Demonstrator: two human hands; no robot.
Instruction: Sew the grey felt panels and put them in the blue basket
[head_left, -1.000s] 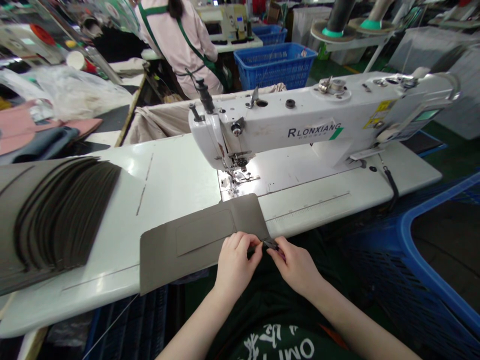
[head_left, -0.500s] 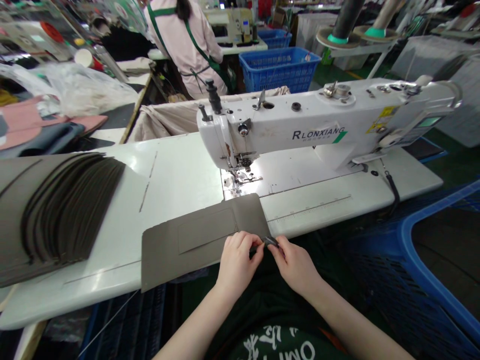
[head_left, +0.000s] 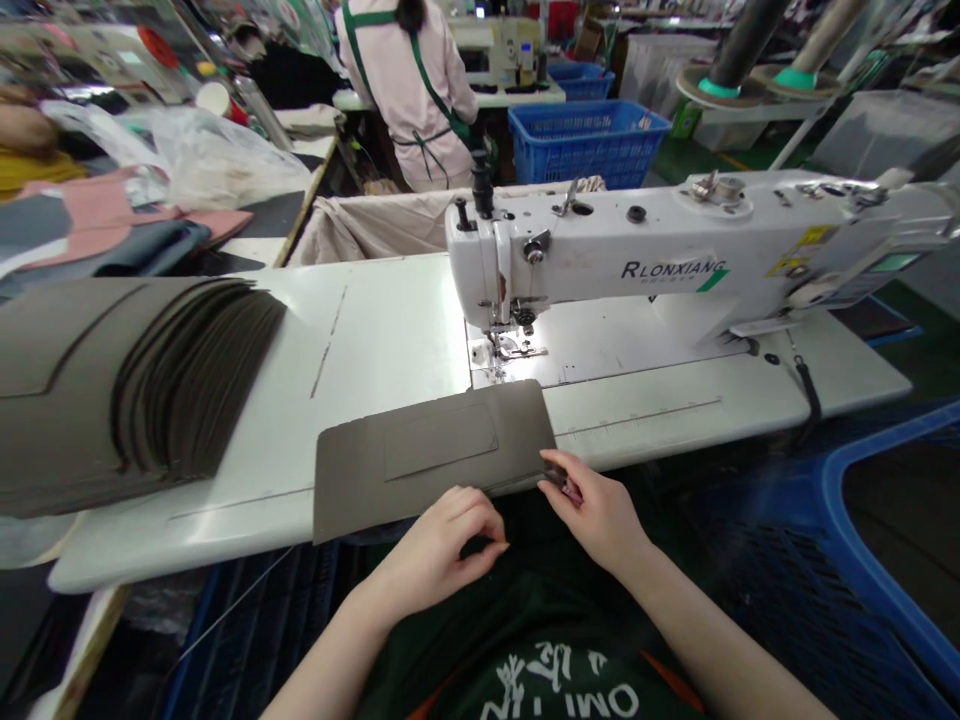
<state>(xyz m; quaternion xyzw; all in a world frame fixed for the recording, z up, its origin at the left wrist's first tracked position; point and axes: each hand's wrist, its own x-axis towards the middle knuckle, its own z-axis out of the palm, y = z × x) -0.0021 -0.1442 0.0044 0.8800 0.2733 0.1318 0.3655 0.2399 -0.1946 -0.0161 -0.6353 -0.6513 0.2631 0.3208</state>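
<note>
White sewing table [head_left: 390,330] holds gray panel [head_left: 517,425] at front edge, prob. for easy reach. R hand [head_left: 600,510] grips small dark tool [head_left: 554,472] by panel's corner; L hand [head_left: 454,545] pinches closed, can't tell if holding anything.

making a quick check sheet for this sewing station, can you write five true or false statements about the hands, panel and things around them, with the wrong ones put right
1. The grey-brown panel lies on the table, on the near side of the sewing machine. True.
2. The right hand holds a small dark tool. True.
3. The left hand grips the panel by its edge. False: its fingertips are off the panel, in front of the dark green shirt.
4. The stack of similar pieces is to the right of the sewing machine. False: it is to the left.
5. A blue basket stands beyond the sewing machine. True.
</note>
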